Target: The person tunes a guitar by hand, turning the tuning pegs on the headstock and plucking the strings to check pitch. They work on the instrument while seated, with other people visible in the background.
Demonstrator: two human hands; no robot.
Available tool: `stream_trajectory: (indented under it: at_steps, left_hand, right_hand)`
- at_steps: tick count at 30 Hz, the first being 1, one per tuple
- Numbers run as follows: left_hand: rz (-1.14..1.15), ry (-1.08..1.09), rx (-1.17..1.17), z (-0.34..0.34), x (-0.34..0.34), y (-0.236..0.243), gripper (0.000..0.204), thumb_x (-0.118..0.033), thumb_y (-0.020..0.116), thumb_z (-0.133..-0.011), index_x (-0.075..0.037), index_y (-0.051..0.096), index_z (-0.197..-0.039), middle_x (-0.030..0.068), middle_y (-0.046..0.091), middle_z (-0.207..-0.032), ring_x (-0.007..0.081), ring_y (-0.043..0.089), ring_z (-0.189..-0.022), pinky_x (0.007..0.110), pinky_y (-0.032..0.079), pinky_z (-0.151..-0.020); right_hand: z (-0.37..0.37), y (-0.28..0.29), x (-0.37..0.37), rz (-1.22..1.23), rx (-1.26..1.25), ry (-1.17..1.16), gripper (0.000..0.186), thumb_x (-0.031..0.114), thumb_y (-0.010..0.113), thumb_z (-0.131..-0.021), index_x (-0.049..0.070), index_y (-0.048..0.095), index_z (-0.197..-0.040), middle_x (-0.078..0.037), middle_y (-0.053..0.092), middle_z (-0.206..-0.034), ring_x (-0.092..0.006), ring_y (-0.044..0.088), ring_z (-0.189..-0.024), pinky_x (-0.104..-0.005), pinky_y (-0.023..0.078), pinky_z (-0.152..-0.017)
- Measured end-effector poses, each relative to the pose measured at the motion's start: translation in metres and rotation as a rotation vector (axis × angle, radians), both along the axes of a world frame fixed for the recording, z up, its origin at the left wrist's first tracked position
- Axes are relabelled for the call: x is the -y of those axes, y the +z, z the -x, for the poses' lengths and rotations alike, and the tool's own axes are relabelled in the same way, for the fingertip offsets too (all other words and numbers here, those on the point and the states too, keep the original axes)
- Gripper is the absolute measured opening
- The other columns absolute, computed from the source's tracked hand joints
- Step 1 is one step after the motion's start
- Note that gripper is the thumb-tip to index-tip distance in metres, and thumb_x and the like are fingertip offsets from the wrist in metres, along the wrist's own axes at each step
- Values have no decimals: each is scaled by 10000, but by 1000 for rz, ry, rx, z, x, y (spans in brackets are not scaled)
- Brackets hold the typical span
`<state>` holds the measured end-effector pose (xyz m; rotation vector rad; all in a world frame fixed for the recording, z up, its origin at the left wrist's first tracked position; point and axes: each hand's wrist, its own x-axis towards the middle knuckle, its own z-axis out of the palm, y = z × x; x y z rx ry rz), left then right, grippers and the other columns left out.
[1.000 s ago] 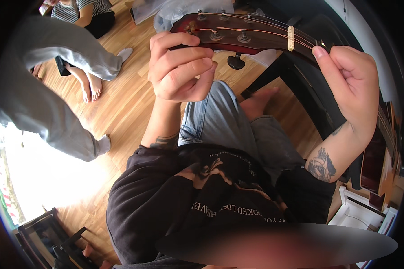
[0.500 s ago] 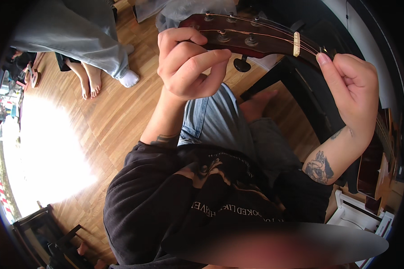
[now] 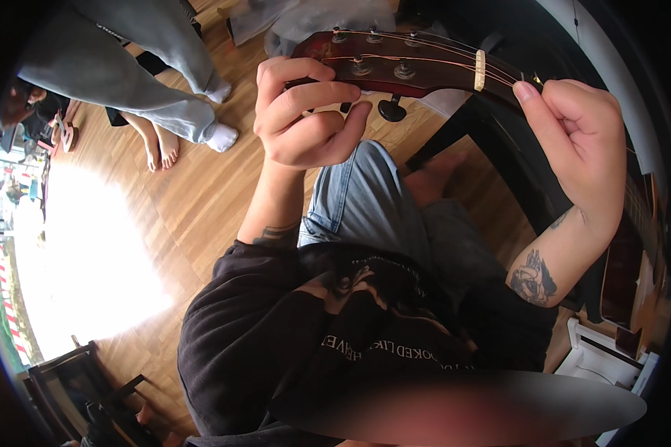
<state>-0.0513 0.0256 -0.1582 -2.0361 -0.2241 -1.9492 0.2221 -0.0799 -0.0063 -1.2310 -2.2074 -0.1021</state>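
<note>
Head view: right hand (image 3: 578, 138) pinched springy-looking strings (image 3: 499, 74); left hand (image 3: 303, 115) curled at stiff-looking headstock (image 3: 446, 72), grip unclear; edge (image 3: 419, 92) seemed safest hold.

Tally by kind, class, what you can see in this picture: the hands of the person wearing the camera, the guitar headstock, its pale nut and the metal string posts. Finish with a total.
Wearer's left hand and right hand: 2
Guitar headstock: 1
Pale nut: 1
Metal string posts in view: 5
Total: 9
</note>
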Motion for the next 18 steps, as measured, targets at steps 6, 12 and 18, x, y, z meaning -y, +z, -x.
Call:
stream_trajectory:
  at_steps: [6, 12, 18]
  left_hand:
    - [15, -61, -51, 8, -4, 6, 387, -124, 959, -675, -157, 618, -855, -36, 738, -835, 240, 702, -871, 358, 469, -699]
    - [-1, 121, 60, -15, -5, -1, 347, -57, 854, -599, -170, 725, -901, -61, 553, -668, 213, 652, -824, 352, 414, -695]
    - [96, 31, -107, 15, -2, 11, 338, -85, 845, -596, -155, 810, -925, -37, 715, -773, 211, 677, -889, 356, 448, -731]
  right_hand:
    - [-4, 2, 3, -11, -7, -14, 482, 35, 745, -963, -5, 386, -644, -58, 287, -565, -156, 247, -506, -355, 198, -503]
    - [-1, 1, -2, -8, -25, -18, 477, 43, 750, -954, -6, 396, -638, -78, 294, -561, -181, 256, -497, -367, 205, -501]
    - [4, 5, -4, -48, 29, 8, 458, 33, 739, -955, -7, 410, -640, -94, 323, -556, -200, 274, -479, -374, 207, -492]
